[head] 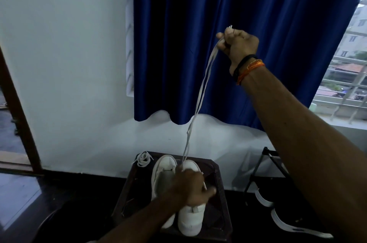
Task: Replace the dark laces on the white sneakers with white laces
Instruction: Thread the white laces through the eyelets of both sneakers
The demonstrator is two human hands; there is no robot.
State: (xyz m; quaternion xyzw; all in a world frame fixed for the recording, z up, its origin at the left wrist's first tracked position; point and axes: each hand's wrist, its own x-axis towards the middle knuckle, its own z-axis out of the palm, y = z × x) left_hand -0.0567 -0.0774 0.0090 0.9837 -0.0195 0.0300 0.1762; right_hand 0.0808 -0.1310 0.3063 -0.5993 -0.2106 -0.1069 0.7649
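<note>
Overhead, seen from the head camera, the right hand point(236, 44) is pinching both ends of a flat white cotton lace point(200, 92) and holding them high, toward one o'clock from the shoes. The lace's long axis is running steeply down from that hand toward seven o'clock, its two strands converging at the toe end of the right-hand white low-top sneaker point(191, 217). The left hand point(191, 187) is gripping that sneaker across its eyelet area, fingers curled over it, so it is the nearer hand to the eyelets; I judge the next move to be evening the two strands and threading them across, with the left hand steadying. The second white sneaker point(161, 181) is lying just beside it at nine o'clock, apparently unlaced. A loose coil of white lace point(143, 159) is resting at the stool's eleven-o'clock corner. Both shoes are sitting on a dark brown plastic stool point(222, 199), on a dark glossy floor. Behind, a deep blue curtain point(238, 14) is hanging against a pale wall.
</note>
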